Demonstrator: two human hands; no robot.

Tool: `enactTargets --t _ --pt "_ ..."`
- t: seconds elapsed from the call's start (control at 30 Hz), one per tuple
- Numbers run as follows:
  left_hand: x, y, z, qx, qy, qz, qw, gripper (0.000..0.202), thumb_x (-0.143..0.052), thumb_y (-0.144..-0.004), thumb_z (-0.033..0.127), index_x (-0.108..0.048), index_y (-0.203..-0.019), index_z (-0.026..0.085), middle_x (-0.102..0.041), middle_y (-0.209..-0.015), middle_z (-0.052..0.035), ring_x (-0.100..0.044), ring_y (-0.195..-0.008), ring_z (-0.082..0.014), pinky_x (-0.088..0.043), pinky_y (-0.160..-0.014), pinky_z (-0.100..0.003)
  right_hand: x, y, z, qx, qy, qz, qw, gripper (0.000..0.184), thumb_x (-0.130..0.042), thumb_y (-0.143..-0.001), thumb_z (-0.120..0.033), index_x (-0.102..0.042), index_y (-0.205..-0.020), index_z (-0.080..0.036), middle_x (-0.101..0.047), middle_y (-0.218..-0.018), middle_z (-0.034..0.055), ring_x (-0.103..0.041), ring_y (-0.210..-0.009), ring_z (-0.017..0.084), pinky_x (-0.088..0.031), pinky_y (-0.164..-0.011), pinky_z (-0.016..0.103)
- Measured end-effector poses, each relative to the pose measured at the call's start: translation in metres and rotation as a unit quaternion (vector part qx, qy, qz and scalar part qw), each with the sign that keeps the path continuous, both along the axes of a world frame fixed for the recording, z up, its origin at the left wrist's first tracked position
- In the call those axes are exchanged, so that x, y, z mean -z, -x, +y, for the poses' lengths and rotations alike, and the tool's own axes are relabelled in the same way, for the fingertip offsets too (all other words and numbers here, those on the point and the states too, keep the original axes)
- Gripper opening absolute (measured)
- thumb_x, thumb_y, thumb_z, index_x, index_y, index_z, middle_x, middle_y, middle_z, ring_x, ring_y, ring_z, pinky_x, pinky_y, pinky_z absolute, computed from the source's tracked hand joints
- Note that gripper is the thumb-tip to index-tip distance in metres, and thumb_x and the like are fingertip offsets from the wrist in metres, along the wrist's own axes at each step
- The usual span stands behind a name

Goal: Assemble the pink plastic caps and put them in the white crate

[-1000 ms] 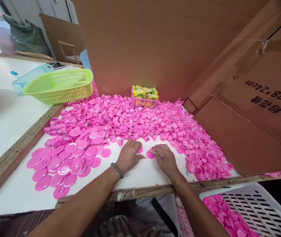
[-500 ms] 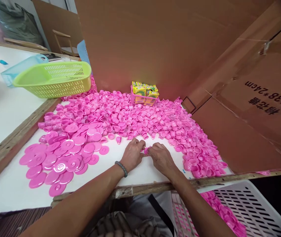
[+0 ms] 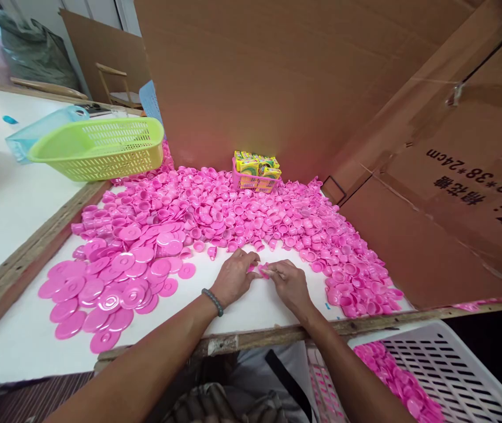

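Observation:
My left hand point(image 3: 234, 277), with a beaded bracelet on the wrist, is closed on a small pink plastic piece point(image 3: 251, 268), mostly hidden by the fingers. Close beside it, my right hand point(image 3: 292, 286) pinches what looks like a pink toy cup point(image 3: 263, 271). The fingertips of both hands nearly meet over the white tabletop point(image 3: 259, 308). Beyond them spreads a heap of pink toy cups point(image 3: 233, 217). Pink toy saucers point(image 3: 123, 288) lie in a loose, overlapping pile left of my left hand.
A pink basket of yellow boxes point(image 3: 257, 170) stands at the back of the heap. Cardboard walls point(image 3: 251, 76) rise behind and right. A green basket point(image 3: 101, 150) sits at upper left near a wooden rail point(image 3: 34, 247). Below the table edge is a white crate point(image 3: 448, 376) with pink pieces.
My right hand has shifted slightly, its fingers now reaching further out in a pinch, and more of the pink piece shows between the hands. The view has tilted a little.

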State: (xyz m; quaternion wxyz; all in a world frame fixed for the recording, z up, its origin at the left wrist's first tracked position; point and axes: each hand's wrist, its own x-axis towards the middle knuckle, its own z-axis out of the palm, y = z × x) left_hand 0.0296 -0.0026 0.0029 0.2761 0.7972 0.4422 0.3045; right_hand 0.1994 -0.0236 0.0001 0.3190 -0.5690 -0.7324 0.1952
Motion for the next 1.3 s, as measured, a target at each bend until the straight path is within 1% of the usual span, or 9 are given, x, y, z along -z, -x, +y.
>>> enactTargets --t 0.13,0.2,0.4,0.6,0.77,0.9,1.07,1.2,1.3 --pt "-0.003 -0.001 -0.001 0.012 0.132 -0.079 0.988 0.009 -0.060 -0.072 0.024 -0.057 -0.078 0.017 -0.060 -0.068 0.0006 -0.054 -0.062 -0.0111 -0.040 -0.057 -0.021 0.002 0.001 -0.002 0.037 0.171 0.199 0.964 0.022 -0.053 -0.078 -0.037 -0.059 -0.073 -0.017 -0.057 -0.059 -0.0019 -0.052 -0.056 0.013 -0.042 -0.056 0.024" --pt "-0.002 -0.004 -0.001 0.009 0.220 -0.125 0.967 0.009 -0.060 -0.071 0.024 -0.055 -0.071 0.016 -0.056 -0.059 0.0020 -0.051 -0.051 -0.0088 -0.038 -0.048 -0.019 0.000 0.002 -0.006 0.035 0.196 0.235 0.951 0.021 -0.052 -0.078 -0.037 -0.059 -0.084 -0.018 -0.057 -0.060 -0.0026 -0.053 -0.056 0.012 -0.043 -0.055 0.024" --pt "0.004 -0.009 0.003 -0.053 0.385 -0.222 0.895 0.022 -0.068 -0.063 0.023 -0.049 -0.070 0.015 -0.053 -0.047 0.0043 -0.051 -0.040 -0.0085 -0.041 -0.040 -0.018 -0.003 -0.001 -0.018 -0.023 0.056 0.085 0.995 0.026 -0.052 -0.081 -0.035 -0.061 -0.102 -0.024 -0.059 -0.102 0.0047 -0.055 -0.089 0.017 -0.046 -0.074 0.030" --pt "0.004 -0.008 0.005 -0.085 0.450 -0.241 0.856 0.024 -0.069 -0.061 0.016 -0.046 -0.070 0.015 -0.055 -0.045 0.0042 -0.056 -0.041 -0.0108 -0.049 -0.044 -0.022 0.000 -0.002 -0.014 -0.097 -0.020 -0.045 0.994 0.021 -0.059 -0.078 -0.030 -0.063 -0.098 -0.024 -0.061 -0.091 0.0053 -0.052 -0.087 0.019 -0.045 -0.074 0.034" --pt "0.004 -0.010 0.005 -0.088 0.473 -0.220 0.848 0.024 -0.069 -0.061 0.017 -0.046 -0.068 0.015 -0.057 -0.043 0.0030 -0.058 -0.042 -0.0137 -0.050 -0.044 -0.024 0.001 -0.003 -0.010 -0.101 -0.015 -0.032 0.994 0.018 -0.059 -0.078 -0.033 -0.065 -0.093 -0.025 -0.061 -0.084 0.0037 -0.051 -0.081 0.018 -0.043 -0.070 0.031" --pt "0.007 -0.009 0.003 -0.080 0.458 -0.210 0.860 0.022 -0.067 -0.064 0.020 -0.045 -0.066 0.016 -0.058 -0.044 0.0023 -0.059 -0.043 -0.0138 -0.050 -0.045 -0.024 0.001 0.000 -0.015 -0.082 -0.029 -0.039 0.995 0.020 -0.058 -0.079 -0.034 -0.063 -0.096 -0.023 -0.060 -0.083 0.0039 -0.050 -0.081 0.018 -0.042 -0.071 0.031" --pt "0.007 -0.006 0.003 -0.039 0.421 -0.233 0.876 0.024 -0.069 -0.064 0.027 -0.048 -0.071 0.015 -0.054 -0.044 0.0048 -0.054 -0.039 -0.0101 -0.046 -0.040 -0.021 -0.004 0.005 -0.022 -0.026 -0.052 -0.105 0.993 0.023 -0.057 -0.078 -0.039 -0.061 -0.082 -0.016 -0.057 -0.074 0.0058 -0.048 -0.076 0.020 -0.040 -0.068 0.033" --pt "0.004 -0.003 0.003 0.001 0.411 -0.244 0.878 0.027 -0.071 -0.062 0.029 -0.051 -0.070 0.013 -0.053 -0.044 0.0046 -0.050 -0.038 -0.0069 -0.042 -0.039 -0.017 -0.005 0.005 -0.023 -0.084 -0.056 -0.060 0.993 0.034 -0.055 -0.081 -0.034 -0.054 -0.110 -0.018 -0.058 -0.097 0.0081 -0.049 -0.089 0.020 -0.041 -0.076 0.034" --pt "0.003 -0.002 0.004 0.013 0.425 -0.250 0.870 0.029 -0.072 -0.060 0.030 -0.052 -0.071 0.012 -0.056 -0.048 0.0029 -0.051 -0.040 -0.0062 -0.042 -0.042 -0.017 -0.002 0.004 -0.022 -0.102 -0.022 -0.026 0.994 0.030 -0.053 -0.082 -0.032 -0.056 -0.110 -0.022 -0.058 -0.090 0.0053 -0.051 -0.084 0.018 -0.043 -0.072 0.031"
